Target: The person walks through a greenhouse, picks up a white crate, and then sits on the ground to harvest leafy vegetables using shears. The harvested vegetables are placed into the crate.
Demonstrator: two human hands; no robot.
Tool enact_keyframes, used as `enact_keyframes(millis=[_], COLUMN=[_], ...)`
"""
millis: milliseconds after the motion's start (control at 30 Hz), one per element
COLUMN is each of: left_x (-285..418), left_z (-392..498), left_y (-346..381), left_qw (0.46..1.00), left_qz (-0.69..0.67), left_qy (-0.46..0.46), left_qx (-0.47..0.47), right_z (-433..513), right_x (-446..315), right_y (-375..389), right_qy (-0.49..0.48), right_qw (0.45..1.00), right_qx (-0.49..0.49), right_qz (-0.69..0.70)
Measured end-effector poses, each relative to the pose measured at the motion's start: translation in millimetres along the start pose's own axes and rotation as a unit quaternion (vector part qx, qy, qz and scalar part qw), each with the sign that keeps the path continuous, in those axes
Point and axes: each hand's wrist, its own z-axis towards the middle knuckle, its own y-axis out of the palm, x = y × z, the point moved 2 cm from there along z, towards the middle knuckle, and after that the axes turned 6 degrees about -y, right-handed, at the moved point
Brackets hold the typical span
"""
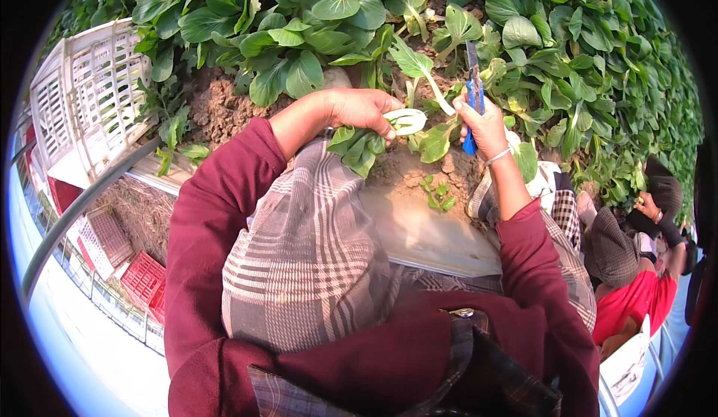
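My left hand [362,111] is closed around a leafy green [408,121], its pale stalk base pointing right and its leaves hanging below the fingers. My right hand [485,125] grips a knife by its blue handle [470,143], with the dirty blade [472,61] pointing away from me. A single leaf with a long pale stalk [435,83] reaches down to the right fingertips; whether they pinch it I cannot tell. Rooted leafy greens [320,18] stand just beyond both hands. Small green sprouts [437,194] lie low on the soil between my knees.
White plastic crates [92,91] stand at the left, behind a curved grey pipe [84,215]. Red crates [145,282] are farther down there. Dense greens [606,52] fill the upper right. Another person in a red top [636,307] crouches at the right, a hand by the plants.
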Motion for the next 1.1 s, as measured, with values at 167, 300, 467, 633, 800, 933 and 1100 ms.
enact_keyframes(millis=[167, 300, 467, 633, 800, 933, 1100], left_x=[50.1, 114.8, 112.9, 65.6, 46.6, 37.3, 26.5], left_z=[-12.7, -8.5, -34.2, -63.6, -61.7, -64.8, -65.6], left_y=[2.5, -20.0, -82.7, -110.0, -108.6, -111.9, -121.7], left_qw=[0.878, 0.716, 0.597, 0.572, 0.574, 0.583, 0.609], left_qz=[0.394, 0.548, 0.632, 0.633, 0.609, 0.592, 0.556], left_qy=[0.168, 0.158, -0.017, -0.013, 0.034, 0.059, 0.065], left_qx=[0.214, 0.402, 0.495, 0.522, 0.547, 0.554, 0.563], right_z=[5.0, 28.5, 80.1, 139.4, 177.8, 193.5, 217.1], right_x=[15.1, -9.0, -42.8, -55.6, -48.5, -43.9, -34.8], right_y=[-28.8, -5.0, 38.4, 85.1, 106.9, 113.5, 124.3], right_qy=[-0.107, -0.226, -0.197, -0.261, -0.201, -0.189, -0.150], right_qw=[0.919, 0.908, 0.943, 0.901, 0.885, 0.887, 0.887], right_qx=[0.089, 0.151, 0.043, -0.017, -0.038, -0.047, -0.097], right_qz=[-0.369, -0.320, -0.265, -0.347, -0.419, -0.419, -0.427])
